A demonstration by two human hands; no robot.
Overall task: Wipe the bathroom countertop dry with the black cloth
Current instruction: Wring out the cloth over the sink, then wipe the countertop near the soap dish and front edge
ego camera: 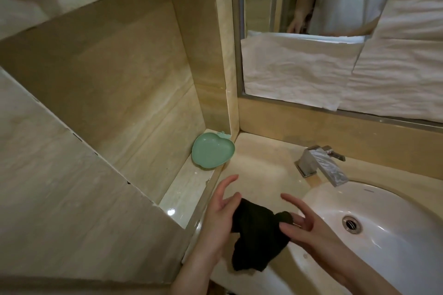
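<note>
Beige marble countertop (261, 165) runs left of the sink (383, 227). You hold the black cloth (257, 235) bunched just left of the sink: left hand (219, 218) and right hand (309, 227) pinch its sides, other fingers splayed, probably to spread it for wiping.

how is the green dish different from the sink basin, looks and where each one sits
The green dish is mint coloured and heart or apple shaped; the sink basin is white and rounded. The dish is much the smaller. The dish sits loose in the tiled niche at the left, leaning against its back corner; the basin is set into the countertop under the faucet and has a metal drain. Both look smooth, and neither holds anything.
</note>
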